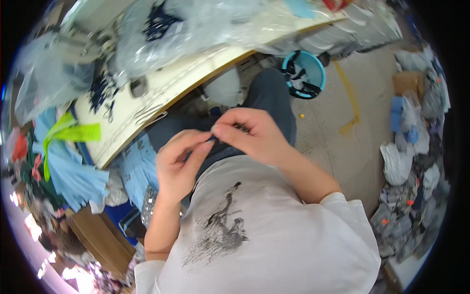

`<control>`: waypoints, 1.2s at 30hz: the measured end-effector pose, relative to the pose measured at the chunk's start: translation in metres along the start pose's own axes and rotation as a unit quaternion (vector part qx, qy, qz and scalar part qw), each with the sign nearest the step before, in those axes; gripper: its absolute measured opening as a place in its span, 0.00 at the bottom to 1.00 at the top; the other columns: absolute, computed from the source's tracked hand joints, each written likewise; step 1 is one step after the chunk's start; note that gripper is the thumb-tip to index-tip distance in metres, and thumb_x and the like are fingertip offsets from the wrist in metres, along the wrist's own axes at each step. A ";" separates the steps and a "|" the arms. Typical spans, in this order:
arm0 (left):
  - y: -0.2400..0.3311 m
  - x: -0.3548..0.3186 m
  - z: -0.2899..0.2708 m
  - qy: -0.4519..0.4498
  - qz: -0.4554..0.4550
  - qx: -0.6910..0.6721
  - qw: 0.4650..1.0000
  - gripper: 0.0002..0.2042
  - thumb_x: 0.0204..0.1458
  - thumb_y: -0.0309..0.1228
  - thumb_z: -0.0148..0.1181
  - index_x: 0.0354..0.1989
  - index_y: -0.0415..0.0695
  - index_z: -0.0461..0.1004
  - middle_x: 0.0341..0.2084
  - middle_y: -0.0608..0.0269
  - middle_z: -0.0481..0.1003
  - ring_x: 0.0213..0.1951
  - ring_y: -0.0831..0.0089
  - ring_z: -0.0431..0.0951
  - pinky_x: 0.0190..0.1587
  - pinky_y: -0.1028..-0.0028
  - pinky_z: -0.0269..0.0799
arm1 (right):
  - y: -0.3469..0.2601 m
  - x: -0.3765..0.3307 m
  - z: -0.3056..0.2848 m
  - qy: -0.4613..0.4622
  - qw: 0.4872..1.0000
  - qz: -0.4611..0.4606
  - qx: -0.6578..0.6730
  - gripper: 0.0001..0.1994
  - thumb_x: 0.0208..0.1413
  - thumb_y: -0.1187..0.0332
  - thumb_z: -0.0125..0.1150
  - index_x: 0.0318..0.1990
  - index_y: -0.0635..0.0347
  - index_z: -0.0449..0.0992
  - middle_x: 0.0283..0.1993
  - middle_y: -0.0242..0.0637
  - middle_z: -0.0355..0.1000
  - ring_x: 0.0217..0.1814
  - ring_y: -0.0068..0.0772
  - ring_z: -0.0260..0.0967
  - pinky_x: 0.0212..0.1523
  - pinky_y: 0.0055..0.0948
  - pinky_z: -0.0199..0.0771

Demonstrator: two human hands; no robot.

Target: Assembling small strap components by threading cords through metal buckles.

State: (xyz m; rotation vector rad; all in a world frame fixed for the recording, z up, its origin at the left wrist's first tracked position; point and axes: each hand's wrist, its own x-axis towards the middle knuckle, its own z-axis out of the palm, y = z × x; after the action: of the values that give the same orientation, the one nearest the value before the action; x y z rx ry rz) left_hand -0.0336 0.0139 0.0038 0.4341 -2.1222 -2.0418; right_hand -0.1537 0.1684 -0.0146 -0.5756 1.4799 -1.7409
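Above my lap both hands meet, fingertips almost touching. Between the thumb and forefinger of my left hand [180, 159] sits a small dark blue piece [212, 138], too small to name its kind. My right hand [257, 134] pinches the same piece from the other side. Something dark and patterned [241, 128] shows at the curled fingers of that hand; I cannot make out what it is. On the table to the left lies a loose pile of short navy strips [102, 92], with a small dark loop [108, 112] beside it.
The pale table [171, 81] crosses the upper left, bearing clear plastic bags [196, 36] and thin metal-looking rods [149, 117]. A blue basket [320, 73] with black and white pieces stands on the floor. Light blue cloth [73, 166] hangs at left; bagged bundles [396, 164] line the right.
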 end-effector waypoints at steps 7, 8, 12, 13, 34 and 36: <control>-0.003 -0.001 0.009 -0.057 -0.041 -0.101 0.992 0.08 0.52 0.13 0.55 0.40 0.34 0.71 0.40 0.55 0.73 0.36 0.75 0.76 0.39 0.77 0.76 | 0.017 -0.009 -0.001 0.024 0.985 0.040 0.168 0.09 0.62 0.65 0.55 0.35 0.62 0.75 0.26 0.21 0.67 0.26 0.08 0.57 0.24 0.14 0.57; -0.004 0.001 0.014 -0.036 -0.050 -0.112 0.992 0.09 0.52 0.13 0.55 0.41 0.35 0.71 0.39 0.56 0.73 0.37 0.74 0.76 0.38 0.77 0.76 | 0.026 -0.009 0.001 0.048 0.987 0.009 0.151 0.09 0.62 0.65 0.56 0.36 0.62 0.74 0.27 0.22 0.68 0.28 0.09 0.59 0.25 0.16 0.59; -0.005 0.007 0.026 -0.045 -0.038 -0.091 0.994 0.09 0.52 0.16 0.57 0.41 0.36 0.69 0.38 0.57 0.70 0.35 0.75 0.74 0.36 0.76 0.76 | 0.026 -0.019 -0.006 0.105 0.992 -0.045 0.057 0.09 0.61 0.66 0.57 0.36 0.64 0.73 0.28 0.27 0.69 0.29 0.13 0.62 0.27 0.19 0.63; -0.006 0.009 0.029 -0.061 -0.018 -0.073 0.995 0.08 0.52 0.17 0.58 0.40 0.37 0.69 0.38 0.57 0.70 0.34 0.76 0.73 0.36 0.77 0.75 | 0.027 -0.022 -0.009 0.117 0.991 -0.049 0.039 0.09 0.60 0.66 0.57 0.36 0.64 0.74 0.27 0.28 0.69 0.28 0.14 0.62 0.27 0.20 0.63; 0.005 0.048 0.081 -0.138 -0.031 -0.122 0.982 0.15 0.47 0.09 0.59 0.44 0.32 0.70 0.36 0.54 0.77 0.40 0.70 0.79 0.45 0.74 0.75 | -0.002 -0.052 -0.061 0.146 0.971 -0.003 0.187 0.07 0.62 0.67 0.56 0.38 0.63 0.73 0.31 0.27 0.70 0.31 0.12 0.65 0.29 0.15 0.64; 0.007 0.049 0.079 -0.134 -0.041 -0.140 0.980 0.17 0.48 0.09 0.58 0.48 0.32 0.70 0.37 0.52 0.78 0.43 0.70 0.79 0.46 0.74 0.76 | -0.005 -0.046 -0.059 0.140 0.976 -0.019 0.167 0.06 0.63 0.67 0.55 0.38 0.60 0.71 0.27 0.20 0.65 0.24 0.06 0.53 0.23 0.12 0.52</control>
State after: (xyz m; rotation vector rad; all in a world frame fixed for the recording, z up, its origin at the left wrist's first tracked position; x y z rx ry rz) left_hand -0.1061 0.0736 0.0030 0.2182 -1.9314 -2.5244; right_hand -0.1713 0.2410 -0.0171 -0.1896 1.3189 -2.1116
